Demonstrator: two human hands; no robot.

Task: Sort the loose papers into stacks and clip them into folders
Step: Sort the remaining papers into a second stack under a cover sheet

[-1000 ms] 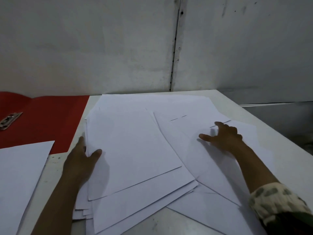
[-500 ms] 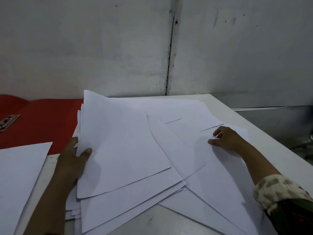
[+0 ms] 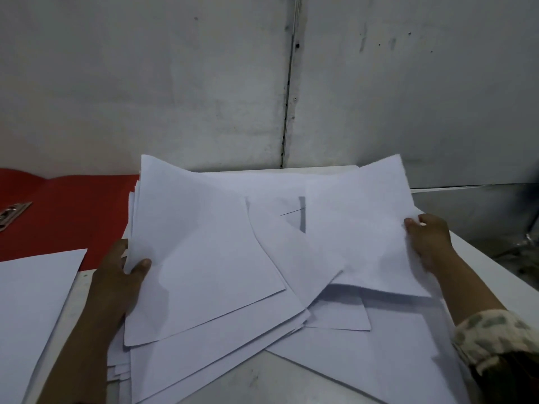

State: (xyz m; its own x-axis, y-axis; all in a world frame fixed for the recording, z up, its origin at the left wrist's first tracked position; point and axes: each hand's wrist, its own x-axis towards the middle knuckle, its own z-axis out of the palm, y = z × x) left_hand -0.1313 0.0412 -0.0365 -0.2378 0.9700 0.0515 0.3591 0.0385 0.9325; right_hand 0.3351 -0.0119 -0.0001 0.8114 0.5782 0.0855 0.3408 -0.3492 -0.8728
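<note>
A loose spread of white paper sheets [image 3: 204, 258] covers the middle of the white table [image 3: 481, 275]. My left hand [image 3: 119, 281] grips the left edge of the pile, thumb on top, and that side is raised off the table. My right hand [image 3: 428, 243] pinches the right edge of a few sheets [image 3: 364, 228] and holds them tilted up. More sheets [image 3: 364, 365] lie flat beneath. An open red folder [image 3: 64, 217] lies at the left, its metal clip [image 3: 11, 214] at the frame's edge.
A separate white stack [image 3: 32, 316] lies at the near left, overlapping the red folder. A grey wall [image 3: 204, 83] with a vertical seam stands right behind the table. The table's right edge drops off beside my right forearm.
Both hands went from resting on the sheets to gripping their outer edges. The left and right sides of the pile have lifted and tilted toward the middle.
</note>
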